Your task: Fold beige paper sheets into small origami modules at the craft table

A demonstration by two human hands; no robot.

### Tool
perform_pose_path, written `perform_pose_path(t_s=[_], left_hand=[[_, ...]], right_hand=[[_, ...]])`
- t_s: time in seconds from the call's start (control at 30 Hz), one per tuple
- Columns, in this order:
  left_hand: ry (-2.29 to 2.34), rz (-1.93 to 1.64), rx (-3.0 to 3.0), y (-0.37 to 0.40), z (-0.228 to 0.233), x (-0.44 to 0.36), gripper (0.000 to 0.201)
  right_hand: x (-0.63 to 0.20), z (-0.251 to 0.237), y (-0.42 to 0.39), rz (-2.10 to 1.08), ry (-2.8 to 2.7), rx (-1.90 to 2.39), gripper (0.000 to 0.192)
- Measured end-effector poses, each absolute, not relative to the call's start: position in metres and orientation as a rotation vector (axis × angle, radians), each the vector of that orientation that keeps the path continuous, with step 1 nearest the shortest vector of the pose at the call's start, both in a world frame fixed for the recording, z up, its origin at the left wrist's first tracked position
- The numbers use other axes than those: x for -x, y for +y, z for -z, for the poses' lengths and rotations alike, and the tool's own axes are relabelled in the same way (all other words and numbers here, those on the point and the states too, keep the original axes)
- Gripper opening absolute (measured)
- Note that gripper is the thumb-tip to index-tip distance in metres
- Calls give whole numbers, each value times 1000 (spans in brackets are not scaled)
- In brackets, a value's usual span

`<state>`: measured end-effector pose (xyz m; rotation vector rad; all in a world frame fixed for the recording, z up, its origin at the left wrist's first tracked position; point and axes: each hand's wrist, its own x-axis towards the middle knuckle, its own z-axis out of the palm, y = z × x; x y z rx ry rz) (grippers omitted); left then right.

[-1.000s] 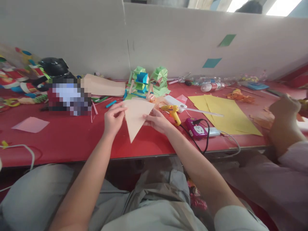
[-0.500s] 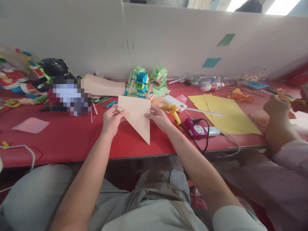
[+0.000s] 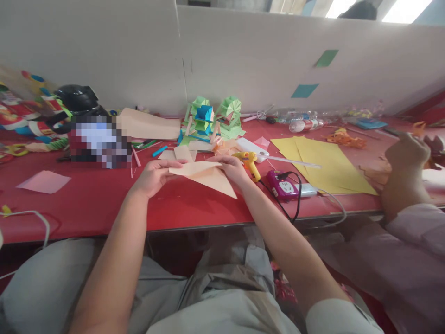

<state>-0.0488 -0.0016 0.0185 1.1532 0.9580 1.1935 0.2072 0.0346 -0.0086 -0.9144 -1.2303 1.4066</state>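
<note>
A folded sheet of tan paper [image 3: 205,176] is held between my two hands above the red table, one pointed corner hanging toward the lower right. My left hand [image 3: 156,175] pinches its left end. The right end is gripped by my right hand [image 3: 231,169], whose fingertips partly hide behind the paper. Just beyond it lie flat tan paper pieces [image 3: 184,152]. A yellow hot glue gun [image 3: 251,166] with a clear glue stick rests close to the right hand. Green and blue folded paper models [image 3: 205,119] stand farther back.
Yellow paper sheets [image 3: 333,167] and a purple power strip [image 3: 285,186] with cords lie at right. Another person's hand [image 3: 406,153] is beyond them. A pink paper square [image 3: 44,182] lies at left, near a black object [image 3: 78,98]. Plastic bottles [image 3: 306,124] lie by the wall.
The tan paper has tilted from facing me to nearly level, its point swinging right. My left hand has shifted slightly left. The flat tan pieces behind it now show.
</note>
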Motion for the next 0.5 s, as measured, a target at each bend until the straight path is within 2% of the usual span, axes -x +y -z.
perform_pose_path(t_s=[0.07, 0.17, 0.27, 0.4, 0.5], left_hand=[[896, -1091, -1156, -4, -22, 52, 18], [956, -988, -1178, -7, -23, 50, 33], [1127, -845, -1294, -9, -21, 44, 29], [1081, -670, -1364, -9, -16, 34, 53], [1076, -815, -1380, -4, -12, 31, 45]], right_hand=[[-209, 5, 34, -1408, -1281, 928, 12], [-209, 1, 31, -1436, -1401, 915, 15], [-207, -1, 27, -1491, -1539, 856, 17], [-205, -3, 26, -1536, -1600, 803, 18], [-206, -1, 30, -1600, -1304, 810, 33]])
